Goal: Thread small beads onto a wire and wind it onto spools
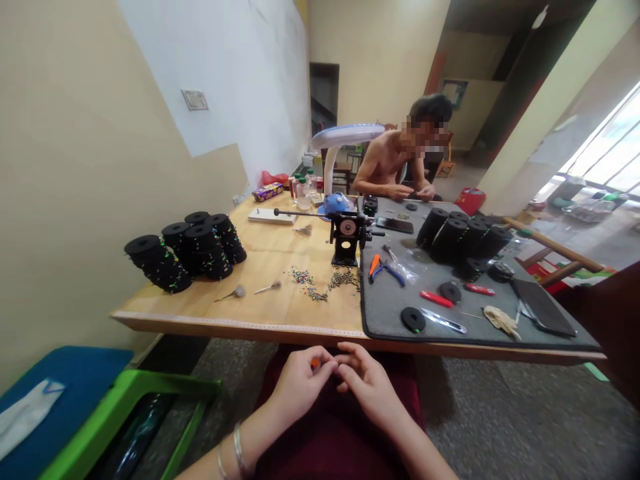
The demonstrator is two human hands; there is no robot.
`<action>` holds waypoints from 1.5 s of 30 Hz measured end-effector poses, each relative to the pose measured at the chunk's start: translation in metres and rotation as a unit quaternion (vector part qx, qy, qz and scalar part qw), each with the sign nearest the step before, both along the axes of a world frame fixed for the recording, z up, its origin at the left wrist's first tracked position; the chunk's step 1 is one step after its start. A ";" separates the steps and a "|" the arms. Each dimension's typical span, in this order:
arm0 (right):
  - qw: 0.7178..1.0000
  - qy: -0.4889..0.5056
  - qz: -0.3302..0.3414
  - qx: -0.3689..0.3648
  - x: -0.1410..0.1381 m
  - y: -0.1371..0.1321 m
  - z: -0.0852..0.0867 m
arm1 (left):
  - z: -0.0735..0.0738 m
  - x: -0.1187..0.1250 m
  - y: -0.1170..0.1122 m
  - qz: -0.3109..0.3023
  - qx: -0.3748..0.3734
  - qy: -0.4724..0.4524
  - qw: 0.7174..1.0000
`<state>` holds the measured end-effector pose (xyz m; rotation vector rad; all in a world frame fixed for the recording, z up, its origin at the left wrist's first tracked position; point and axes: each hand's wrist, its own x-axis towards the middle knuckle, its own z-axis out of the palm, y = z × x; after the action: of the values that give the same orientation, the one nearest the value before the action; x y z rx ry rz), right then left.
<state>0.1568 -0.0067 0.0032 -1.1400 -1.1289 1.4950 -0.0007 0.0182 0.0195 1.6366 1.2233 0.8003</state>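
My left hand and my right hand meet above my lap, just off the table's front edge. A small orange object shows between the curled fingers of my left hand; its kind cannot be made out. Thumb and fingers of the left hand are pinched together. My right hand has its fingers bent in, with thumb and fingertips close to the left fingertips. Anything between those fingertips is too small to see. Nearest on the table lie small multicoloured beads and a pile of small metallic pieces.
Stacks of black foam spools stand at the left, more spools at the right. A black winding device and a lamp are mid-table. Pliers and scissors-like snips lie on the grey mat. A person sits opposite.
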 end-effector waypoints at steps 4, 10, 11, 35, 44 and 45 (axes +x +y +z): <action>0.999 -0.006 0.044 -0.017 -0.008 0.008 0.001 | 0.001 -0.003 0.000 -0.013 0.030 0.043 0.999; 0.996 -0.079 0.037 0.009 -0.009 0.012 -0.009 | -0.002 -0.008 0.008 0.000 0.033 0.048 0.998; 0.996 -0.077 0.030 0.016 -0.009 0.012 -0.011 | -0.002 -0.009 0.011 0.002 0.031 0.050 0.998; 0.989 0.110 -0.035 -0.094 -0.010 0.009 -0.026 | 0.025 -0.090 0.137 0.186 0.173 0.326 0.911; 0.987 0.123 -0.056 -0.084 -0.011 0.002 -0.015 | 0.033 -0.085 0.123 0.154 0.156 0.160 0.963; 0.987 0.123 -0.060 -0.083 -0.011 0.001 -0.014 | 0.033 -0.080 0.108 0.134 0.142 0.135 0.971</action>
<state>0.1454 -0.0061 -0.0108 -1.0794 -0.7681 1.6067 -0.0807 0.1264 0.0526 1.8806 1.6063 0.9779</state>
